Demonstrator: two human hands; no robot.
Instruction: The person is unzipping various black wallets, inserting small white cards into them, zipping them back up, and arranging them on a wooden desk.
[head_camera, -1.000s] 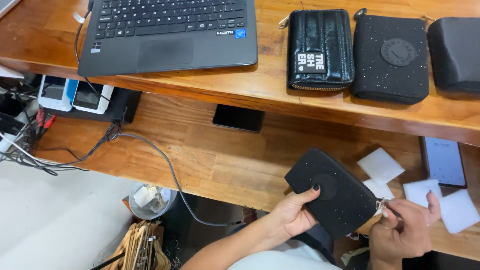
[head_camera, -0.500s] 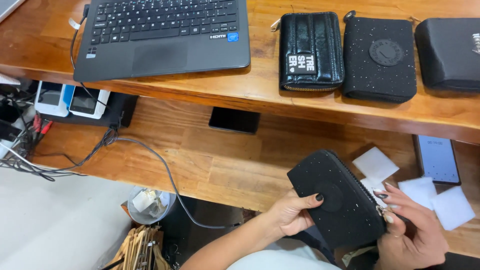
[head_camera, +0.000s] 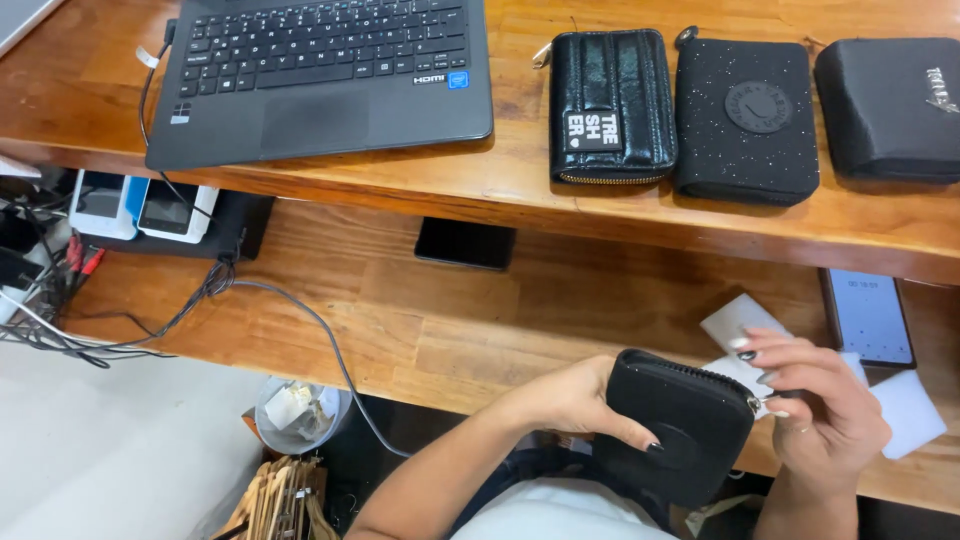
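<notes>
L hand (head_camera: 575, 400) grips pouch (head_camera: 680, 430) over tabletop (head_camera: 450, 330) edge; R hand (head_camera: 820, 410) pinches zip pull (head_camera: 757, 405). Risk: hard tug w/ weak grip, pouch drops.

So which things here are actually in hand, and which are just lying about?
In hand:
- black zip pouch, held by left hand
- zip pull, pinched by right hand

Lying about:
- laptop
- three black pouches on upper shelf
- phone
- white cards
- cables
</notes>
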